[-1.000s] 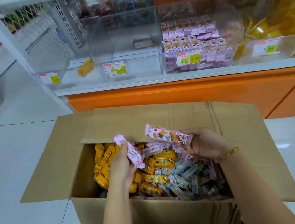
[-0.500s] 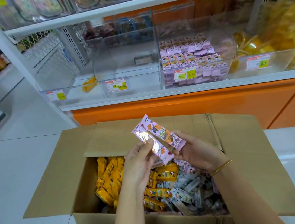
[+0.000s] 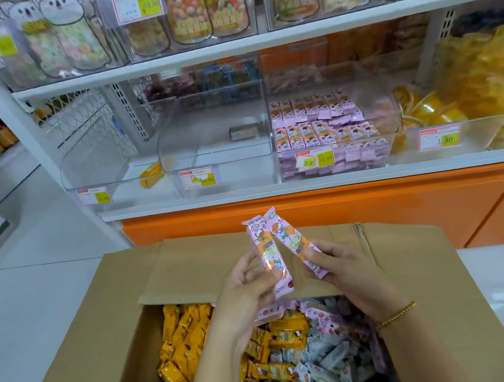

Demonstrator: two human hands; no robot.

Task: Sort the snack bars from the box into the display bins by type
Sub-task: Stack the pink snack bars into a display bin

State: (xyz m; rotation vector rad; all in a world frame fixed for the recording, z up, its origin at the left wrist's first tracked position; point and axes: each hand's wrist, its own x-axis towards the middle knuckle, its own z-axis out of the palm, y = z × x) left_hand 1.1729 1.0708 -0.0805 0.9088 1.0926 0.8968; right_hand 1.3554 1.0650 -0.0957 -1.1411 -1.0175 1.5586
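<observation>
Shop shelf behind, two pink cartoon-printed bars (image 3: 278, 250)

A shop: price tags (image 3: 314, 160) front clear display bins (image 3: 216, 160) on the white shelf (image 3: 275, 189), bagged snacks (image 3: 189, 12) above that shelf, orange cabinet (image 3: 310, 215) below it.

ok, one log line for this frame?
left hand: holds pink bar | right hand: holds second pink bar | box: open, mixed bars | pink-bar bin: partly filled

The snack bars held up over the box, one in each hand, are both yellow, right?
Both are pink, not yellow. The head view shows the left hand holding one pink bar and the right hand the other pink bar, over the box.
</observation>
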